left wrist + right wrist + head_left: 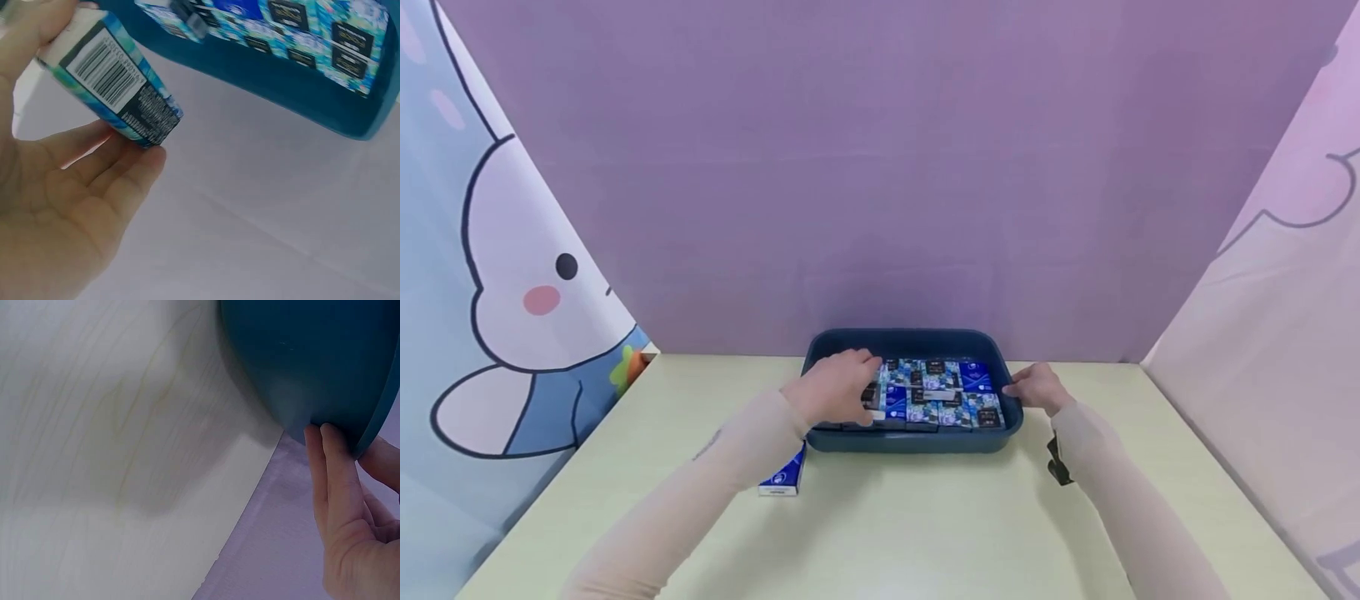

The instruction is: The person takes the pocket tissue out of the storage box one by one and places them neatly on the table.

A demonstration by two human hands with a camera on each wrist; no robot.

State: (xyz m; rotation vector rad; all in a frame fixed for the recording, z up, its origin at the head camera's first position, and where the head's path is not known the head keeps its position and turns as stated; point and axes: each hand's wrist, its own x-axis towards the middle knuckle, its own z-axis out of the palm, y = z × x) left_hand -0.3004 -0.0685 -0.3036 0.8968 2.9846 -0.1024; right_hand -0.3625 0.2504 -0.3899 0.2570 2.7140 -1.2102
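Observation:
A dark blue plastic bin (910,442) stands at the back of the table, filled with several small boxes (936,400) in blue floral print and plain blue. My left hand (838,390) is over the bin's left part. Between its thumb and fingers it holds a small floral carton (119,81), whose barcode side faces the left wrist camera. At the bin's right side my right hand (1037,387) pinches the rim, thumb on one side and fingers against the outer wall (306,375). The left hand hides some of the boxes in the head view.
A blue box (785,477) lies on the pale table (910,533), left of the bin's front and partly behind the left forearm. Beside the right wrist is a small black item (1058,467), unclear in kind. A purple backdrop (895,183) rises behind the bin.

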